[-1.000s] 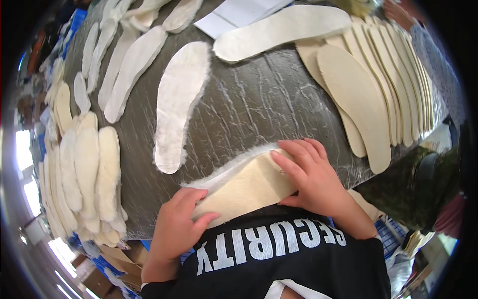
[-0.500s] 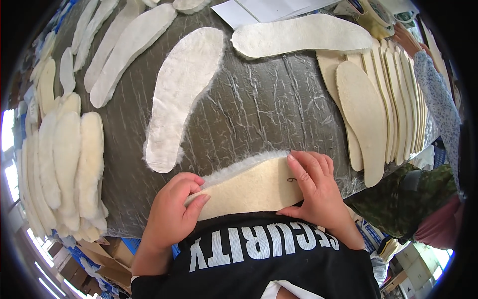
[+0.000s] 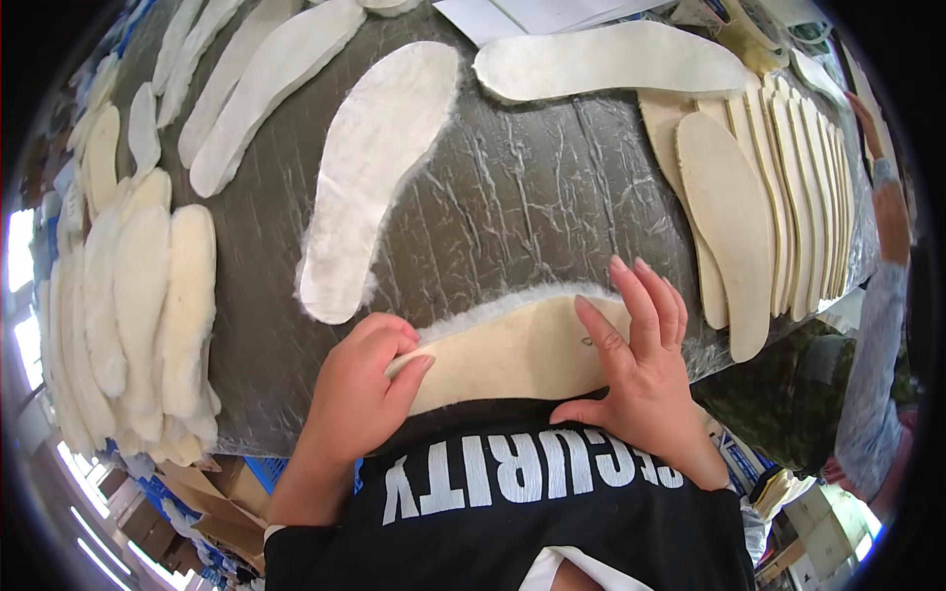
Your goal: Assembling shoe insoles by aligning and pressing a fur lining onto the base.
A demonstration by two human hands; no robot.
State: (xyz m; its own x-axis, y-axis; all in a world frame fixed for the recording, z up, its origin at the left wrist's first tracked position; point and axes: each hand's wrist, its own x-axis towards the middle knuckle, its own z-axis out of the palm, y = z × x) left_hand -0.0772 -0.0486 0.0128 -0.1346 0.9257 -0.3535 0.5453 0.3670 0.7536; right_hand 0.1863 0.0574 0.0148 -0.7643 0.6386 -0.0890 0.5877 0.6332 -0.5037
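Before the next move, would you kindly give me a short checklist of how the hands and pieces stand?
1. Left end held: ok; the left hand pinches the tan piece between thumb and fingers.
2. Right end gripped: not ok; the right hand is open, fingers spread over that end.
3. Far edges flush: not ok; white fleece shows beyond the tan piece.
4. Layers matched underneath: cannot tell; the tan piece hides them.
5. White insole clear of both hands: ok; it lies apart, farther out.
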